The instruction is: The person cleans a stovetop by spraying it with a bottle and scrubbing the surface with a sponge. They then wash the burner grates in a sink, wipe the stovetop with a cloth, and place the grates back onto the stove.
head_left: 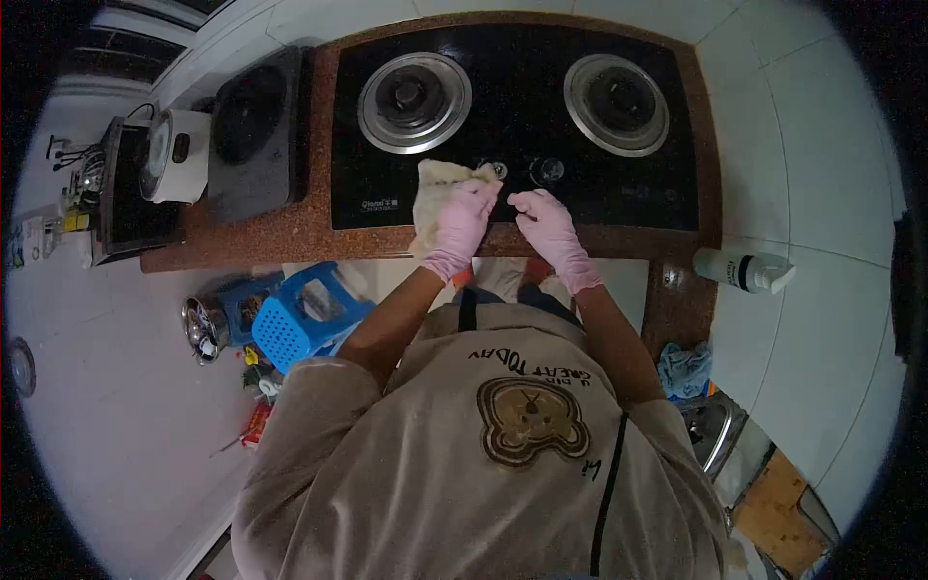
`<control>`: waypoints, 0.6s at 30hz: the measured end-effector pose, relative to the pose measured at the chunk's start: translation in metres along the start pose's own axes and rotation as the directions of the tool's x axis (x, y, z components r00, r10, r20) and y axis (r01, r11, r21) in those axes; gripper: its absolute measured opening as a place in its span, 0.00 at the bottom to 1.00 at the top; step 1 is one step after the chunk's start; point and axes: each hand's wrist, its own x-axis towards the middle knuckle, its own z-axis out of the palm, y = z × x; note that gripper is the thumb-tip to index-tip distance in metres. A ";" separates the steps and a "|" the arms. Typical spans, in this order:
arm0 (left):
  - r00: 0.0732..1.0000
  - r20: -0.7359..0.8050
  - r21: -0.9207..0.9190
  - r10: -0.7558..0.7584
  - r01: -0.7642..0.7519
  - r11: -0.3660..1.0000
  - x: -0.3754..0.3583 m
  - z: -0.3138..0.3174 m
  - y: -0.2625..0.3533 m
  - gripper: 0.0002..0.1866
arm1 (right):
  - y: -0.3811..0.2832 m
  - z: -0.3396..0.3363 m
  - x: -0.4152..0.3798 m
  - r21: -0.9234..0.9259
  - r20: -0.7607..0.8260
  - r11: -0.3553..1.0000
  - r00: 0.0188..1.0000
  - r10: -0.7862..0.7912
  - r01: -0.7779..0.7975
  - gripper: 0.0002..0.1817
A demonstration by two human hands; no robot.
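Both of my hands wear pink gloves and are over the front edge of a black glass gas stove (503,106). My left hand (466,217) is closed on a pale cloth (428,205), which hangs over the stove's front edge, and its fingertips are close to the left control knob (498,170). Just below the right knob (546,171) is my right hand (548,227), its fingers curled in; whether they hold anything is too small to make out.
Two round burners (415,102) (617,104) sit on the stove. A black cooktop (253,130) and a white rice cooker (177,155) stand left. Blue stools (304,319) are below left. A white bottle (730,269) and a blue cloth (684,370) are at right.
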 end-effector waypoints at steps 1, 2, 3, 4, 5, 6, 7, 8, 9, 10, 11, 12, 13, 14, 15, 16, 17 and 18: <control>0.998 0.054 0.062 0.024 -0.028 0.998 0.002 0.015 -0.001 0.17 | 0.000 0.000 0.001 -0.028 -0.011 0.999 1.000 -0.021 0.021 0.16; 0.993 0.112 0.118 0.042 -0.055 0.991 0.007 0.027 0.003 0.19 | 0.002 0.000 -0.001 -0.056 -0.018 0.998 0.999 -0.038 0.037 0.16; 0.991 0.124 0.300 0.049 -0.085 0.950 0.008 0.036 0.006 0.23 | 0.005 -0.001 -0.002 -0.114 -0.038 0.990 0.996 -0.082 0.077 0.16; 0.991 0.123 0.295 0.042 -0.077 0.953 0.008 0.023 0.015 0.23 | 0.004 -0.002 -0.004 -0.118 -0.031 0.990 0.997 -0.077 0.073 0.16; 0.988 0.152 0.353 0.033 -0.085 0.932 0.007 0.000 0.023 0.24 | 0.000 -0.003 -0.004 -0.138 -0.026 0.988 0.997 -0.076 0.072 0.16; 0.984 0.179 0.412 0.026 -0.099 0.906 0.007 -0.017 0.022 0.25 | -0.004 -0.005 -0.003 -0.157 -0.026 0.985 0.997 -0.078 0.073 0.15; 0.990 0.143 0.465 0.006 -0.073 0.882 -0.006 -0.002 -0.012 0.26 | -0.004 -0.006 -0.003 -0.158 -0.027 0.984 0.996 -0.081 0.076 0.15; 0.989 0.108 0.470 -0.099 0.037 0.882 -0.009 -0.015 -0.014 0.27 | -0.003 -0.005 -0.005 -0.132 -0.033 0.989 0.997 -0.068 0.063 0.15; 0.989 0.109 0.474 -0.097 0.034 0.880 -0.007 -0.015 -0.016 0.27 | -0.003 -0.003 -0.005 -0.102 -0.041 0.994 0.998 -0.053 0.048 0.16; 0.996 0.053 0.395 -0.072 0.045 0.917 -0.004 -0.015 -0.017 0.20 | -0.003 -0.002 -0.005 -0.097 -0.042 0.994 0.998 -0.053 0.049 0.16; 0.999 -0.007 0.312 -0.053 0.053 0.949 -0.001 -0.015 -0.019 0.14 | -0.003 -0.002 -0.004 -0.122 -0.035 0.992 0.999 -0.041 0.037 0.16; 0.997 -0.057 0.277 -0.044 0.058 0.959 0.007 -0.008 -0.018 0.11 | -0.003 -0.002 -0.004 -0.145 -0.029 0.989 0.999 -0.028 0.023 0.15; 0.998 -0.058 0.285 -0.003 0.020 0.958 0.020 -0.005 -0.016 0.10 | -0.004 -0.002 -0.003 -0.142 -0.029 0.990 0.999 -0.024 0.020 0.15; 0.998 -0.056 0.290 0.033 -0.015 0.957 0.032 -0.001 -0.015 0.10 | -0.005 -0.003 -0.004 -0.145 -0.043 0.988 0.997 -0.062 0.055 0.16; 0.998 -0.014 0.250 -0.066 0.067 0.966 0.044 0.006 -0.012 0.11 | -0.005 -0.002 -0.006 -0.147 -0.055 0.985 0.994 -0.096 0.087 0.16; 0.997 -0.008 0.246 -0.075 0.074 0.967 0.035 0.007 -0.011 0.11 | -0.003 -0.001 -0.005 -0.166 -0.059 0.978 0.989 -0.136 0.125 0.16; 0.999 -0.045 0.351 0.029 -0.011 0.936 0.030 0.006 -0.011 0.11 | -0.003 -0.002 -0.007 -0.171 -0.053 0.977 0.989 -0.140 0.129 0.16; 0.987 -0.073 0.460 0.141 -0.092 0.883 0.027 0.002 -0.011 0.11 | -0.005 -0.003 -0.007 -0.165 -0.048 0.982 0.994 -0.101 0.092 0.16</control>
